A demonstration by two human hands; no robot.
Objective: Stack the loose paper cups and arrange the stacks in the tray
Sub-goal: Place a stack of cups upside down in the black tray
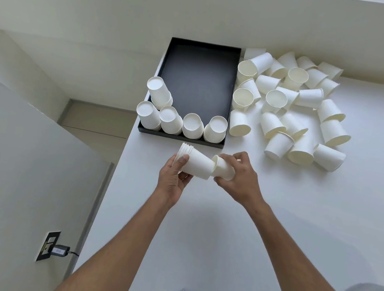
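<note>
Left hand [173,175] grips stack [195,162], right hand [240,178] single cup [223,168] (loose cups [295,104] beside tray [232,82]).

The loose cups [288,101] and the stack [196,164] are white paper with a matt, smooth skin (their insides look slightly creamier). The tray [165,55] is matt black, its floor a dull dark grey. The table [249,225] is smooth, matt white.
</note>
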